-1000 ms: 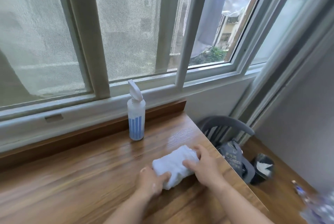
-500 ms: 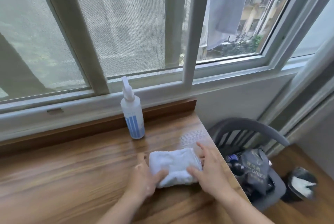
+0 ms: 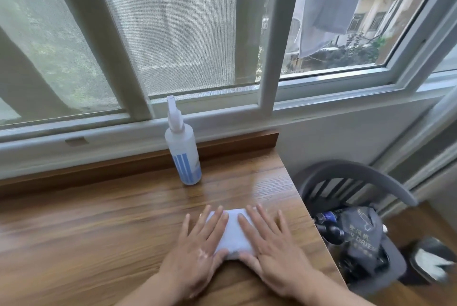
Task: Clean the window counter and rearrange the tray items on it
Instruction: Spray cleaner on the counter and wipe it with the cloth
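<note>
A folded white cloth (image 3: 233,234) lies on the wooden window counter (image 3: 99,226) near its right end. My left hand (image 3: 197,249) presses flat on the cloth's left part with straight, spread fingers. My right hand (image 3: 269,249) lies flat on its right part the same way. Only a strip of cloth shows between the two hands. A white spray bottle (image 3: 182,150) with blue stripes stands upright behind the cloth, close to the raised wooden back edge. No tray is in view.
The counter's right edge (image 3: 309,209) drops off just beside my right hand. Below it stands a grey chair (image 3: 358,177) holding a dark bag (image 3: 361,234), with a small bin (image 3: 430,258) on the floor. The window frame (image 3: 267,58) runs behind the counter.
Both hands went from gripping the cloth's ends to lying flat on top of it with fingers stretched out. The view has tilted and come closer to the counter.
</note>
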A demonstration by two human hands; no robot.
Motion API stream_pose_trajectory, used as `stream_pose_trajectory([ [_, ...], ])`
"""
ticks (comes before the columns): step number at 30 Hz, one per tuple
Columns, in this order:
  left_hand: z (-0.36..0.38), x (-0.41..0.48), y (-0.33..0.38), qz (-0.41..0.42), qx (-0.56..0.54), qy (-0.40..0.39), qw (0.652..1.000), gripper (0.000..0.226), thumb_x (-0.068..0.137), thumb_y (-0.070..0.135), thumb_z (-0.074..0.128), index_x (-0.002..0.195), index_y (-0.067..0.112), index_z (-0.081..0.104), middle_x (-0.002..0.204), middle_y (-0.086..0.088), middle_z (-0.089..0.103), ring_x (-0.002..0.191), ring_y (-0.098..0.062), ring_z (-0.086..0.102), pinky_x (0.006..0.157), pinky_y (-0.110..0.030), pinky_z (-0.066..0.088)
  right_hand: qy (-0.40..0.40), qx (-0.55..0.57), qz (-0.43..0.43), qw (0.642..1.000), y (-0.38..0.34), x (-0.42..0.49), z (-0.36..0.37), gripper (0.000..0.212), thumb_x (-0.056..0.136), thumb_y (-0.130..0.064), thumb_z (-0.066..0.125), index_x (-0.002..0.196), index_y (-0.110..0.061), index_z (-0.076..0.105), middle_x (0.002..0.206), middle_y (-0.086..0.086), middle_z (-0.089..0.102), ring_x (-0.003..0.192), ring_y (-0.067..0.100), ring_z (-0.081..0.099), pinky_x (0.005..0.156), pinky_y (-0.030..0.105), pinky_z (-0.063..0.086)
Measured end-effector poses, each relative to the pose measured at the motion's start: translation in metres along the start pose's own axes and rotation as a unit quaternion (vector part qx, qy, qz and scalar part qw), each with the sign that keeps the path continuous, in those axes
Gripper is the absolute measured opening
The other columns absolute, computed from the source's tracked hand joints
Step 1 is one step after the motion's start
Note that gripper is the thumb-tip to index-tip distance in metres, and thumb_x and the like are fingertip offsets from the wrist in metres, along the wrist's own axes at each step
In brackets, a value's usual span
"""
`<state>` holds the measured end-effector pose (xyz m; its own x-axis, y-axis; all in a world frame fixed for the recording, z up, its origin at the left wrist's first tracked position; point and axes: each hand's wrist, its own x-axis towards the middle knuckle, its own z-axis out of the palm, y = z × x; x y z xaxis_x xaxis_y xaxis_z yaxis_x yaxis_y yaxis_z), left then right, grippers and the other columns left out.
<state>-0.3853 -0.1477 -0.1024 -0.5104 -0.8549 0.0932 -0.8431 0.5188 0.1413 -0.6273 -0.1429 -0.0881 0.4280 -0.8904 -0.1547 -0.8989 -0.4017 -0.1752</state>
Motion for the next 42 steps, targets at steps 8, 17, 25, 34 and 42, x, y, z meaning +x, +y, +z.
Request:
stream_pose_trajectory([
  [8,-0.026,-0.015,-0.002,-0.317,-0.312,0.032,0.895,0.086,0.087,0.056,0.066,0.16,0.036,0.025,0.158,-0.001,0.044,0.129,-0.007,0.056,0.113,-0.028,0.037,0.124,0.216,0.159,0.955,0.033,-0.016,-0.042,0.061,0.091,-0.066,0.046,0.147,-0.043,0.034,0.146,-0.025,0.036,0.138,0.002,0.036,0.109,0.028,0.036],
  [17,-0.023,0.024,0.018,-0.427,-0.428,0.021,0.796,0.063,0.083,0.016,0.083,0.141,0.025,0.06,0.112,0.001,0.076,0.103,-0.013,0.072,0.097,-0.031,0.053,0.052,0.305,0.169,0.936,0.017,0.01,-0.046,0.066,0.087,-0.039,0.071,0.147,-0.033,0.045,0.143,-0.013,0.053,0.132,0.005,0.046,0.098,0.005,0.024],
  [25,-0.029,0.125,0.012,-0.444,-0.436,0.071,0.78,0.044,0.091,0.026,0.075,0.128,0.027,0.051,0.108,0.003,0.067,0.108,-0.019,0.064,0.097,-0.034,0.048,0.099,0.31,0.208,0.922,0.075,0.087,-0.084,0.06,0.086,-0.029,0.069,0.144,-0.03,0.052,0.134,-0.002,0.064,0.126,0.016,0.054,0.098,0.018,0.035],
  [34,-0.027,0.172,0.004,-0.44,-0.402,0.072,0.8,0.051,0.097,0.036,0.067,0.142,0.017,0.053,0.126,-0.003,0.067,0.113,-0.019,0.06,0.098,-0.033,0.046,0.125,0.306,0.22,0.918,0.098,0.124,-0.078,0.055,0.092,-0.031,0.061,0.145,-0.021,0.051,0.14,0.002,0.059,0.13,0.021,0.05,0.103,0.025,0.035],
  [42,-0.03,0.17,-0.001,-0.426,-0.361,0.019,0.829,0.056,0.099,0.044,0.059,0.148,0.018,0.051,0.138,-0.007,0.064,0.124,-0.027,0.06,0.106,-0.041,0.048,0.109,0.306,0.205,0.923,0.104,0.123,-0.068,0.056,0.097,-0.033,0.059,0.15,-0.019,0.045,0.147,0.003,0.053,0.137,0.019,0.044,0.109,0.024,0.029],
])
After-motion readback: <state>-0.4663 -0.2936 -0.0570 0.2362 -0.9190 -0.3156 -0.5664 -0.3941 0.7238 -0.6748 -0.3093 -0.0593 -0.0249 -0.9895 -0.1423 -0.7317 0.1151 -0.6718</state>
